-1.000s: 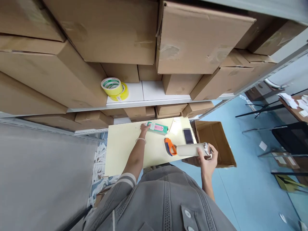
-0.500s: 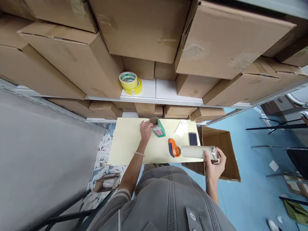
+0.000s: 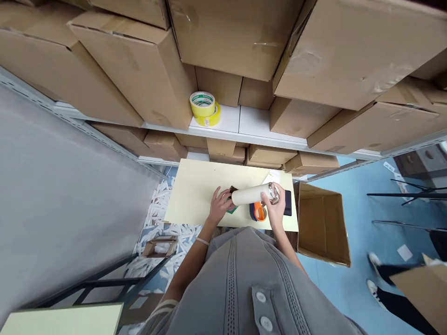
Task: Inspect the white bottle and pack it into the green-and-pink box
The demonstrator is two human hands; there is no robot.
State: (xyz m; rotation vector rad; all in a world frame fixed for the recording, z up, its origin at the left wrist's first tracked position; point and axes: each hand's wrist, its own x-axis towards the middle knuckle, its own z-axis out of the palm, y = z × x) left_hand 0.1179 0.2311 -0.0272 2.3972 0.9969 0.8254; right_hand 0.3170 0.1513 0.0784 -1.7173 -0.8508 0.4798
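Note:
My left hand (image 3: pixel 219 206) rests on a small green carton (image 3: pixel 230 210), which is mostly hidden beneath the hand and the bottle. A dark brown flap (image 3: pixel 233 190) shows just above my fingers. My right hand (image 3: pixel 274 207) grips a cream insulated bottle (image 3: pixel 250 194) near its metal cap, with the bottle's far end at the carton. Under the bottle lies an orange and blue tape dispenser (image 3: pixel 259 212), close to my right hand. All of this is on a pale yellow board (image 3: pixel 199 195).
A dark phone (image 3: pixel 287 203) and white paper (image 3: pixel 272 177) lie on the board. An open cardboard box (image 3: pixel 321 224) stands to its right. Shelves of cardboard boxes rise ahead, with yellow tape rolls (image 3: pixel 205 109). A person (image 3: pixel 387 284) carries a carton at lower right.
My right hand has carried the bottle left, over the tape dispenser, to the green carton. My left hand now covers the carton. A person has come into view at lower right.

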